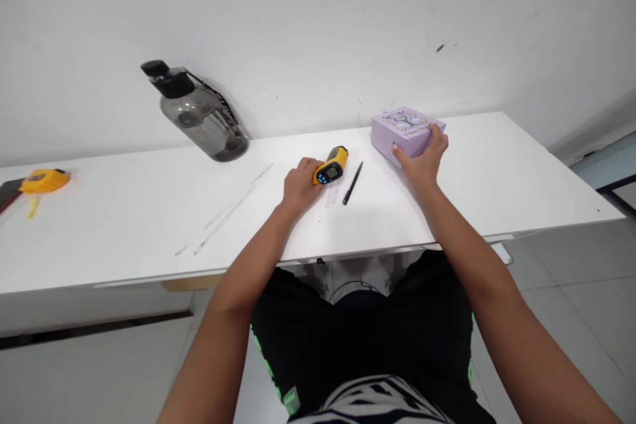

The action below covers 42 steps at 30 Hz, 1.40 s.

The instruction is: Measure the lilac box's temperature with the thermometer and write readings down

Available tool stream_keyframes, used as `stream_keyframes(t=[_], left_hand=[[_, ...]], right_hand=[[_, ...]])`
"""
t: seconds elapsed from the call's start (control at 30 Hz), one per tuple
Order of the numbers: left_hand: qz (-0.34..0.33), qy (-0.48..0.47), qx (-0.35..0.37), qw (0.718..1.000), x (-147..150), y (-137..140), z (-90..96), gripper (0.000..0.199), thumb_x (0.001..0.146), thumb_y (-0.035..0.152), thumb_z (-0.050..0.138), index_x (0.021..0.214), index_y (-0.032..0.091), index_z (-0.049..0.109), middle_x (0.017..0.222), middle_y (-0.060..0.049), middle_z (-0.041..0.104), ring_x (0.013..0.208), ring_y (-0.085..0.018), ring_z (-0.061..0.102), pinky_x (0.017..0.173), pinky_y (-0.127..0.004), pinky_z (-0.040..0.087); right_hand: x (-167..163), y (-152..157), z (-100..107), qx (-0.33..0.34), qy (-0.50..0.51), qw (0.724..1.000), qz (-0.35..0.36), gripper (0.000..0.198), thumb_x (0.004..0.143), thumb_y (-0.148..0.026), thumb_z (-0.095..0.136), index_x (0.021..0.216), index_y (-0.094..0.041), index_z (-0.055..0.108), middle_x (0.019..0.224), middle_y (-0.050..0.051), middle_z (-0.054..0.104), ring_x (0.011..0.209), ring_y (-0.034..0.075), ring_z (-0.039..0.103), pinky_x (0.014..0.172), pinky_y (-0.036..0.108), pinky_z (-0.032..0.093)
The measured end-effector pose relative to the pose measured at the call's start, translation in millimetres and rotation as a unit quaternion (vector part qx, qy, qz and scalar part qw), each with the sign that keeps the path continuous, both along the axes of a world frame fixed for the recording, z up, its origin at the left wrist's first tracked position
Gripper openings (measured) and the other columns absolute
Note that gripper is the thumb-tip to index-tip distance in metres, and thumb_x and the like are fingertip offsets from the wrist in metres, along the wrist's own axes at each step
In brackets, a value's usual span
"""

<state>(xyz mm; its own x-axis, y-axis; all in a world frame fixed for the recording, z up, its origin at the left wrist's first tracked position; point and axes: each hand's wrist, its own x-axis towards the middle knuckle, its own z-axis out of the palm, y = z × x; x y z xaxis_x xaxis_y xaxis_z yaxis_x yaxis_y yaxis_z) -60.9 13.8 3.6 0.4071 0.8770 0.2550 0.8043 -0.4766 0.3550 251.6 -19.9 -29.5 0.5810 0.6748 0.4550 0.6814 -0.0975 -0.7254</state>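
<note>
My left hand (pixel 301 187) is wrapped round the handle of a yellow and black infrared thermometer (pixel 332 165), whose small screen and blue buttons face me. A purple box (pixel 397 136) with a printed lid is gripped at its near right side by my right hand (pixel 424 158), thumb on the front face and fingers at the right edge. Between the two hands a black pen (pixel 352 183) lies slantwise on a sheet of paper with faint writing (pixel 332 195). The thermometer's handle is mostly hidden by my left fingers.
A grey see-through bottle (pixel 203 116) with a black cap stands by the wall at the back left. Farther left lies a yellow tape measure (pixel 46 180) beside a dark object cut off by the frame. Dark streaks mark the white table (pixel 124 212).
</note>
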Motion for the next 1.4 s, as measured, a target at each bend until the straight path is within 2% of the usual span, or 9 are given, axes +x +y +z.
stream_keyframes(t=[0.13,0.3,0.47,0.6,0.7,0.97,1.13,1.23,1.4], left_hand=[[-0.017,0.033,0.010,0.999,0.8,1.4,-2.4,0.045,0.086,0.020,0.061,0.130,0.030,0.060,0.134,-0.003,0.062,0.098,-0.022,0.069,0.076,-0.035,0.049],[-0.035,0.073,0.010,0.997,2.5,2.1,-0.8,0.044,0.088,0.021,0.059,0.132,0.029,0.059,0.132,-0.004,0.063,0.101,-0.023,0.067,0.080,-0.036,0.049],[-0.064,0.120,0.008,0.991,3.6,1.8,0.5,0.039,0.090,0.023,0.059,0.129,0.026,0.061,0.127,-0.005,0.066,0.108,-0.024,0.066,0.082,-0.036,0.047],[-0.060,0.126,-0.009,0.990,4.7,1.0,2.7,0.037,0.091,0.025,0.059,0.128,0.025,0.060,0.126,-0.005,0.068,0.108,-0.025,0.066,0.083,-0.037,0.047],[-0.061,0.129,-0.032,0.989,4.2,-0.2,6.7,0.034,0.092,0.030,0.059,0.126,0.025,0.060,0.123,-0.004,0.072,0.107,-0.025,0.067,0.080,-0.036,0.046],[-0.059,0.117,-0.079,0.988,-0.5,-2.9,15.4,0.034,0.090,0.034,0.062,0.123,0.028,0.060,0.104,-0.001,0.077,0.091,-0.024,0.070,0.067,-0.033,0.039],[-0.053,0.108,-0.082,0.989,-1.3,-1.9,13.7,0.034,0.088,0.034,0.063,0.122,0.028,0.061,0.105,-0.001,0.077,0.090,-0.023,0.070,0.067,-0.032,0.040],[-0.055,0.103,-0.085,0.990,-1.8,-1.5,12.8,0.036,0.088,0.038,0.064,0.122,0.028,0.062,0.105,-0.001,0.077,0.089,-0.023,0.070,0.067,-0.032,0.040],[-0.096,0.086,-0.087,0.988,-2.2,-0.2,13.9,0.039,0.088,0.051,0.064,0.122,0.031,0.064,0.106,0.002,0.078,0.090,-0.021,0.069,0.072,-0.031,0.042]], right_hand=[[-4.5,-0.3,2.5,-0.036,0.004,0.999,-0.020,0.102,0.073,-0.057,0.075,0.153,-0.028,0.021,0.160,0.020,0.018,0.151,0.039,0.024,0.118,0.063,0.032],[-0.8,5.3,1.4,-0.121,-0.005,0.992,-0.032,0.106,0.071,-0.059,0.075,0.154,-0.030,0.017,0.157,0.021,0.031,0.149,0.039,0.032,0.121,0.074,0.008],[-1.0,7.8,1.4,-0.123,-0.099,0.986,-0.043,0.101,0.080,-0.052,0.068,0.160,-0.021,0.016,0.169,0.026,0.010,0.158,0.045,0.005,0.118,0.077,0.013],[-28.4,-4.3,7.2,-0.095,-0.284,0.951,0.081,0.059,0.093,-0.038,0.058,0.149,-0.023,0.046,0.171,0.017,0.020,0.160,0.042,0.004,0.122,0.073,0.009],[-53.0,-14.2,9.6,-0.097,-0.344,0.915,0.186,0.033,0.098,-0.032,0.053,0.129,-0.024,0.065,0.169,0.013,0.031,0.160,0.040,0.011,0.123,0.072,0.010],[-61.6,-18.8,-2.1,-0.120,-0.363,0.861,0.335,0.046,0.097,-0.012,0.050,0.135,-0.031,0.067,0.169,0.007,0.033,0.162,0.036,0.009,0.122,0.073,0.018],[-51.4,-12.8,-4.4,-0.137,-0.370,0.844,0.364,0.052,0.092,-0.002,0.047,0.133,-0.026,0.069,0.165,0.012,0.041,0.158,0.034,0.026,0.120,0.062,0.034],[-43.3,-5.1,-1.9,-0.130,-0.384,0.824,0.397,0.047,0.091,0.001,0.044,0.124,-0.018,0.072,0.151,0.015,0.057,0.148,0.031,0.045,0.115,0.053,0.044],[-39.1,0.9,0.1,-0.104,-0.401,0.810,0.415,0.034,0.098,-0.009,0.043,0.114,-0.019,0.072,0.130,0.011,0.073,0.130,0.028,0.062,0.117,0.056,0.037]])
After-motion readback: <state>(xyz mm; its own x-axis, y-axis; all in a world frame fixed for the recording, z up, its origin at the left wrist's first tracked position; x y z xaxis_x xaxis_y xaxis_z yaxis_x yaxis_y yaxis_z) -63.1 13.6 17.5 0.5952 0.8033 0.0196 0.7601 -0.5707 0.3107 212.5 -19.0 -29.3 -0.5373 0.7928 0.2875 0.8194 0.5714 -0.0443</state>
